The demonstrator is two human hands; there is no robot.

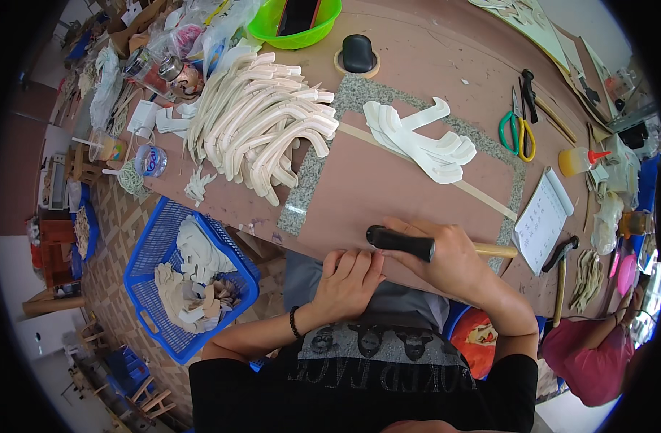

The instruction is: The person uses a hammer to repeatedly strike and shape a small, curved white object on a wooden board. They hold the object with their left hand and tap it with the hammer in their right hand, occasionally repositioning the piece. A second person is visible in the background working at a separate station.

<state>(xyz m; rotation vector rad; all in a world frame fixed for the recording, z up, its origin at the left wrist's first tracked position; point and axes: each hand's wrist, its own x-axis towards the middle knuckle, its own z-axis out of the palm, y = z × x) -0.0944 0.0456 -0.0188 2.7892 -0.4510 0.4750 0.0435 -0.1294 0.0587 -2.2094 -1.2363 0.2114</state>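
Black-headed hammer [402,244] rests in the right hand [451,261].

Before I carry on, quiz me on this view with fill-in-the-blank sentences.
The hammer gripped by the right hand has a head coloured ____.
The basket nearest the left hand is coloured ____.
The scissors have one green handle and one ____ handle.
The large pile of curved strips lies to the ____ of the scissors.

Missing words: black; blue; yellow; left.

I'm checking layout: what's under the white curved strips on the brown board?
Around the white curved strips, the brown board and a narrow tan band show; whatever lies directly beneath is covered.
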